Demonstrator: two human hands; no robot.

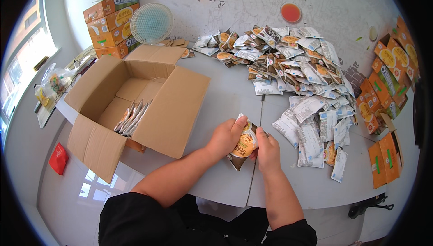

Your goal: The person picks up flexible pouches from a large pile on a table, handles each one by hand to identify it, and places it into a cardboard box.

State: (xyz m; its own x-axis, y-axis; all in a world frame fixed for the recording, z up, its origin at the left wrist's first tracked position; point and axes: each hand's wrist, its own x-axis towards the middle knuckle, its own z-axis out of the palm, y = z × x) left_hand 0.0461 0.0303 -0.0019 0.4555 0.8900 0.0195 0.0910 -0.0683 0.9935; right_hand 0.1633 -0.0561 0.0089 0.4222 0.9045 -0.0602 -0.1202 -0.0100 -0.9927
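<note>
Between my two hands is a brown and orange printed food pouch (244, 144), held above the table near its front edge. My left hand (226, 134) grips its left side, with the thumb on the front near the top. My right hand (268, 148) holds the right edge, its fingers partly hidden behind the pouch. To the left stands an open cardboard box (169, 111) with its flaps folded out. Several pouches (132, 117) stand upright in a row at its near right corner. A large heap of similar pouches (308, 107), many with white backs showing, covers the right and back of the table.
Orange printed cartons (111, 26) are stacked behind the box, beside a round plastic basket (152, 23). More orange cartons (389, 73) are piled at the far right. The grey table (223, 100) has a seam running front to back. A red packet (58, 158) is at lower left.
</note>
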